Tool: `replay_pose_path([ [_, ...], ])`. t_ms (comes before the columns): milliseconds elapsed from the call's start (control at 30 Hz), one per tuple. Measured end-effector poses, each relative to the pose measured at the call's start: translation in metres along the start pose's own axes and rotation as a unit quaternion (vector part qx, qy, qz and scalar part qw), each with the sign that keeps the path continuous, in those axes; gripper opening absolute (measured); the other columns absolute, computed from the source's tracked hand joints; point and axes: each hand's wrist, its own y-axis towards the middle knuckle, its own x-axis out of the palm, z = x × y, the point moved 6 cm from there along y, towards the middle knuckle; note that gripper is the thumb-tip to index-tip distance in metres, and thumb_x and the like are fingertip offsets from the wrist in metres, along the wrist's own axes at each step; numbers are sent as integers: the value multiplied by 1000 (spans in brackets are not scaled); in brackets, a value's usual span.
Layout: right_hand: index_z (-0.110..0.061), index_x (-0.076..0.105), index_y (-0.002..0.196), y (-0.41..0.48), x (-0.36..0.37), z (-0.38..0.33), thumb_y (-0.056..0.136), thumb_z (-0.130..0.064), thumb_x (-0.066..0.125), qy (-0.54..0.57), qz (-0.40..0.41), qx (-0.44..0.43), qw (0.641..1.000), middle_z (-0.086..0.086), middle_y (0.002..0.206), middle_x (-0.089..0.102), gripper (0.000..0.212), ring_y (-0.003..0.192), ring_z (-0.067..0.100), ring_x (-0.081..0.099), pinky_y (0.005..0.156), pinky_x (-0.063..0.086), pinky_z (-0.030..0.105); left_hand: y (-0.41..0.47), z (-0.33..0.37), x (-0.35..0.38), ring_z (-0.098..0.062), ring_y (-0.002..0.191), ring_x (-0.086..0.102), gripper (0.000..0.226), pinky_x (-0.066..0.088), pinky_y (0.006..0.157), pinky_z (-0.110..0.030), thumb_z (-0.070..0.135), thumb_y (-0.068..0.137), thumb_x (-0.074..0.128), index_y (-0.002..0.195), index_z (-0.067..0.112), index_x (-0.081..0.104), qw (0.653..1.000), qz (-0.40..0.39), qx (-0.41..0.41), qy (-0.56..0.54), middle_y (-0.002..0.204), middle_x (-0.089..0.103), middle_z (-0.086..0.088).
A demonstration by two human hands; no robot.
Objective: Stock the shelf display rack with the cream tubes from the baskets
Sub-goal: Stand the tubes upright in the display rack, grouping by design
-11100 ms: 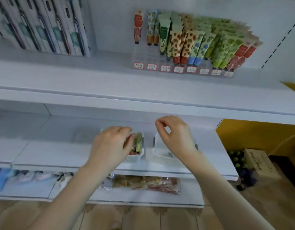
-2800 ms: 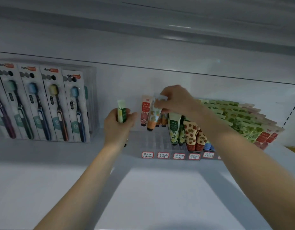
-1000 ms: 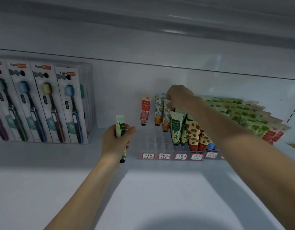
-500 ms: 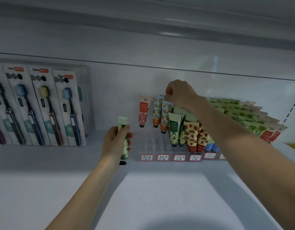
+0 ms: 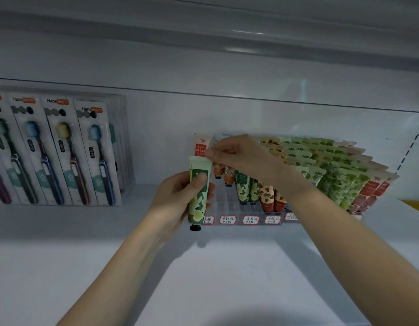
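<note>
One green cream tube [image 5: 197,208] stands cap-down in the left hand [image 5: 177,196], whose fingers and thumb wrap its middle just in front of the clear display rack [image 5: 227,203]. This matches the racked tubes [image 5: 333,165], which all sit cap-first in their cells. The right hand [image 5: 241,156] reaches across with thumb and forefinger pinched on the tube's flat crimped top, probably to take it by the end that stays above the cell; the rack's front-left cells look empty, so it likely goes there.
</note>
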Motion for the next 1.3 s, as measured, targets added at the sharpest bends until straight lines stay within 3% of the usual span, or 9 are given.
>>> replay_pose_path([
  [100,-21,71,89,-6,-5,-2,87,-28,63,30,-24,-5,999,-4,85,69,11,73,1,63,69,52,15,0,-1,3,-13,61,68,25,56,57,-24,23,72,62,89,5,59,1000,8,4,-12,68,71,-2],
  [200,-25,66,81,-10,-4,-4,81,-20,70,-2,-53,-10,999,-11,78,66,7,68,-5,61,73,51,15,2,-4,5,-15,64,70,11,58,60,-26,12,82,61,89,5,57,1000,27,10,-10,70,72,-4],
  [300,-23,61,73,-12,-11,-2,78,-13,73,-30,-35,0,999,-11,68,62,16,55,-7,56,62,49,12,4,-7,7,-7,63,68,14,53,57,-20,15,82,66,90,8,58,997,51,38,48,73,71,-2],
  [433,-16,63,78,-19,-38,12,78,-17,74,-112,23,24,993,-9,72,60,11,66,3,58,64,47,11,2,-24,-1,5,62,61,17,45,60,-6,6,81,69,87,17,56,969,90,89,210,78,63,5],
  [567,-12,65,87,-29,-61,32,82,-19,69,-216,81,53,972,-7,73,58,9,72,11,59,68,50,22,-18,-55,8,9,79,58,9,40,72,-11,23,84,70,85,28,62,902,-33,122,412,86,63,15],
  [667,-14,66,87,-32,-65,43,83,-22,68,-269,92,64,957,-5,78,57,9,78,15,59,75,50,28,-32,-78,23,-6,100,54,59,39,85,-19,65,75,45,107,19,63,808,-140,126,558,107,62,11],
  [733,-17,62,82,-33,-66,48,84,-21,66,-294,86,65,950,-3,81,56,7,75,15,57,72,48,27,-34,-83,29,-10,101,52,76,39,87,-23,73,68,26,106,17,62,770,-163,148,600,108,63,8],
  [1000,-14,61,88,-40,-68,58,87,-20,62,-328,105,106,933,-3,83,57,6,72,14,54,58,43,26,-33,-90,26,-6,106,49,65,37,90,-17,67,75,33,108,18,63,785,-166,150,578,113,61,11],
  [1300,-14,68,95,-38,-58,49,95,-24,53,-429,91,89,895,0,103,63,18,94,20,59,72,45,28,-32,-90,27,-6,106,48,57,36,90,-16,58,77,36,107,18,62,777,-169,145,589,113,60,11],
])
